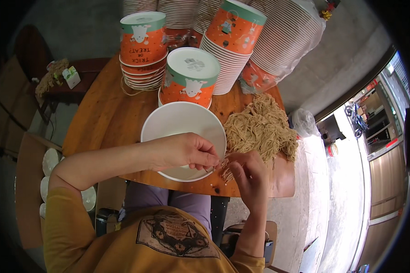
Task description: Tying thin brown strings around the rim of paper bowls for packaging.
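Note:
A round paper bucket (182,117), white inside, stands mouth up at the table's near edge. My left hand (193,151) crosses above its opening, fingers closed in a pinch. Over the bucket's right rim my right hand (248,172) meets it, its thumb and fingers bent together. Whatever the fingertips pinch is too small to make out. A short bunch of pale cord ends (228,174) shows beside the right fingers. Just beyond that hand lies a big loose heap of tan twine (262,129).
An upturned orange and green bucket (190,86) stands behind the open one on the wooden table (98,120). Stacked buckets (143,45) and taller nested stacks (228,59) fill the far side. A cardboard box (29,182) with white tubs sits at lower left.

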Tool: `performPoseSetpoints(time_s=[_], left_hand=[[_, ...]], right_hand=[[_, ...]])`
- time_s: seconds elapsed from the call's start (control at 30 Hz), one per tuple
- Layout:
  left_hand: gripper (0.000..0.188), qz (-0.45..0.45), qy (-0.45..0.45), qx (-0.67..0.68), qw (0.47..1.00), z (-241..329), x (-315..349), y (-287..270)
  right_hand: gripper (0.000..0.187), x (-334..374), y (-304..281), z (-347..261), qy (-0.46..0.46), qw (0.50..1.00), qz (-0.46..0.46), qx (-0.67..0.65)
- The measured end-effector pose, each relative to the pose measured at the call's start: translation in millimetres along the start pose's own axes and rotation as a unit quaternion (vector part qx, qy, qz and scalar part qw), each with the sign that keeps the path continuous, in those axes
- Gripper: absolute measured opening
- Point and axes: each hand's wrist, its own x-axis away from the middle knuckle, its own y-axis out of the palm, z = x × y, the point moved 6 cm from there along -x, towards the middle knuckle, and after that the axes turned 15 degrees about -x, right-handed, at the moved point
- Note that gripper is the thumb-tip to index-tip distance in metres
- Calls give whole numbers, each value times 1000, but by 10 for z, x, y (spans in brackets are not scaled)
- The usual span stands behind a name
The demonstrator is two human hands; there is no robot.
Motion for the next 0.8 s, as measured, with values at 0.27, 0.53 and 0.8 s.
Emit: performPoseSetpoints(time_s=[0.27, 0.53, 0.8], left_hand=[[22, 11, 28, -31, 999, 94, -2, 21], [15, -4, -28, 88, 996, -33, -34, 38], [21, 16, -40, 157, 987, -32, 52, -9]], right_hand=[[17, -6, 73, 27, 11, 998, 48, -48], [19, 174, 435, -261, -92, 987, 95, 93], [24, 185, 435, -228, -122, 980, 85, 133]])
